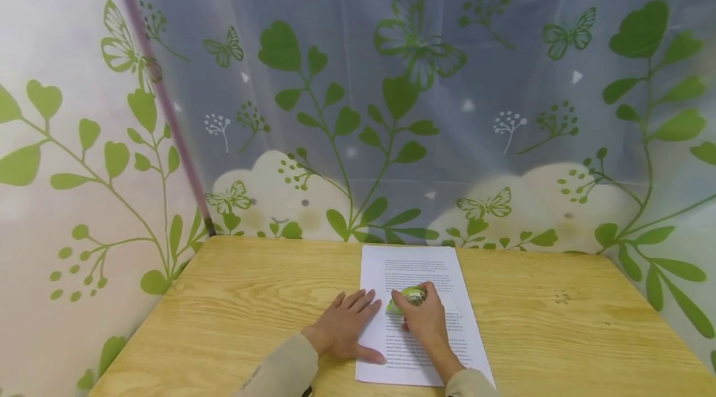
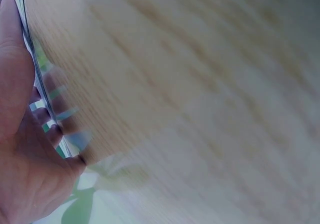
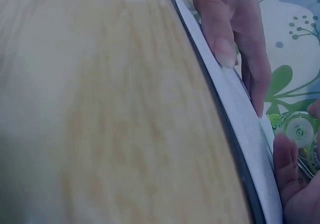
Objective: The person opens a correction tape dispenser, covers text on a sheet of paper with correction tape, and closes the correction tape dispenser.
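Note:
A stack of printed paper sheets point(image 1: 371, 273) lies on the wooden table. My right hand point(image 1: 429, 322) grips a green, see-through correction tape point(image 1: 414, 295) over the printed lines near the middle of the top sheet. In the right wrist view, a round white reel shows inside the correction tape point(image 3: 296, 126), partly covered by the fingers of my right hand point(image 3: 302, 194). My left hand point(image 1: 347, 325) rests on the left edge of the paper, its fingers spread. The left wrist view shows my left hand point(image 2: 30, 169) at the paper's edge. Whether the tape's tip touches the paper is hidden.
The light wooden table point(image 1: 268, 297) extends on both sides of the paper. Behind it hangs a grey-blue curtain point(image 1: 347, 43) printed with green leaves and butterflies. A pale patterned sheet point(image 1: 67, 210) borders the left side. A small dark mark point(image 1: 562, 297) is on the table at right.

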Motion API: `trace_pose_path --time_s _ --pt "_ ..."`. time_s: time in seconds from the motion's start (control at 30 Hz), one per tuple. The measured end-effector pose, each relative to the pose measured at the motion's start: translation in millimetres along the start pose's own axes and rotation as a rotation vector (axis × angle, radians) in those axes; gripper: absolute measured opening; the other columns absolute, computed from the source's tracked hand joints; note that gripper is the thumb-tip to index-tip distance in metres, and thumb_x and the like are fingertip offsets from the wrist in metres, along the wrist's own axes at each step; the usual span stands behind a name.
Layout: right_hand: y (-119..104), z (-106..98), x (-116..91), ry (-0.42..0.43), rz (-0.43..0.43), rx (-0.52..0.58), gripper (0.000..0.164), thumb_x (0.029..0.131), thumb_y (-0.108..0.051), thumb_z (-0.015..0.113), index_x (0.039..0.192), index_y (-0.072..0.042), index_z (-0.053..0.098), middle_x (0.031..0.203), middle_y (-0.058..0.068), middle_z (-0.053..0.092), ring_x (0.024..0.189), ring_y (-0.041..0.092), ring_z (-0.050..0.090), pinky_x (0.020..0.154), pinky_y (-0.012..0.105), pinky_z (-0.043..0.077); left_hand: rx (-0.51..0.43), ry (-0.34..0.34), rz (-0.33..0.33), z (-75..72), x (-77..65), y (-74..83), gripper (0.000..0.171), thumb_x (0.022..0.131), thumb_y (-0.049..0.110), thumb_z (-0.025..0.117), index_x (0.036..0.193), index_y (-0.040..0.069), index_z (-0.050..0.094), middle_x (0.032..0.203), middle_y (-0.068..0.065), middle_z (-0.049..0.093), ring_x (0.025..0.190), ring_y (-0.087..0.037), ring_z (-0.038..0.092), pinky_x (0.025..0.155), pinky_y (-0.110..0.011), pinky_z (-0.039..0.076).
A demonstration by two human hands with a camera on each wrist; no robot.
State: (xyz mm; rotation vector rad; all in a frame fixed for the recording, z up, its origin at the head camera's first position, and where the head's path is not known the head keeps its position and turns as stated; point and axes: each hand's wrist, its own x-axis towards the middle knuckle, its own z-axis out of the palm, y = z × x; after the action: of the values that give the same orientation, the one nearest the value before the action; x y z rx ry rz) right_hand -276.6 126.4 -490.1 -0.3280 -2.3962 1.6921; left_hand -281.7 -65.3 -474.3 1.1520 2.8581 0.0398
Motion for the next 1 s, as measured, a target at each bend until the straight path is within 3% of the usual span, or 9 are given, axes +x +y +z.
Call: trace_pose_path --time_s 0.3,0.6,0.87,1.0 --pt "1.3 2.3 -0.1 0.032 -0.016 -0.038 0.051 0.081 -0.038 0.074 0.109 -0.005 0.047 0.090 0.014 0.062 0.041 0.015 0.057 0.043 0.028 0.049 0.006 -0.021 -0.013 -3.6 0.9 1.6 0.101 0.077 0.080 0.046 0.151 0.012 0.029 0.156 -0.007 0.024 0.142 -0.026 0.021 0.110 -0.052 0.022" --pt "3.6 4.2 0.0 0.022 -0.011 -0.070 0.053 0.082 -0.040 0.073 0.111 -0.005 0.046 0.088 0.013 0.063 0.042 0.014 0.057 0.047 0.029 0.049 0.003 -0.016 -0.013 -1.1 0.1 1.3 0.101 0.077 0.080 0.046 0.150 0.012 0.030 0.155 -0.007 0.026 0.141 -0.026 0.022 0.109 -0.053 0.023" --pt "2.9 4.7 -1.1 -0.017 -0.095 -0.108 0.049 0.083 -0.036 0.073 0.107 -0.005 0.044 0.087 0.012 0.061 0.042 0.013 0.056 0.045 0.028 0.050 0.002 0.013 0.005 1.4 0.2 -0.6 0.100 0.078 0.079 0.046 0.150 0.011 0.031 0.154 -0.009 0.027 0.140 -0.028 0.024 0.108 -0.055 0.024" --pt "3.0 3.8 -0.7 0.002 -0.070 -0.092 0.049 0.084 -0.036 0.073 0.108 -0.005 0.044 0.087 0.012 0.062 0.042 0.013 0.057 0.046 0.028 0.050 0.007 0.013 0.000 2.3 0.7 -0.2 0.101 0.077 0.080 0.046 0.150 0.012 0.031 0.155 -0.008 0.026 0.141 -0.027 0.023 0.108 -0.054 0.024"
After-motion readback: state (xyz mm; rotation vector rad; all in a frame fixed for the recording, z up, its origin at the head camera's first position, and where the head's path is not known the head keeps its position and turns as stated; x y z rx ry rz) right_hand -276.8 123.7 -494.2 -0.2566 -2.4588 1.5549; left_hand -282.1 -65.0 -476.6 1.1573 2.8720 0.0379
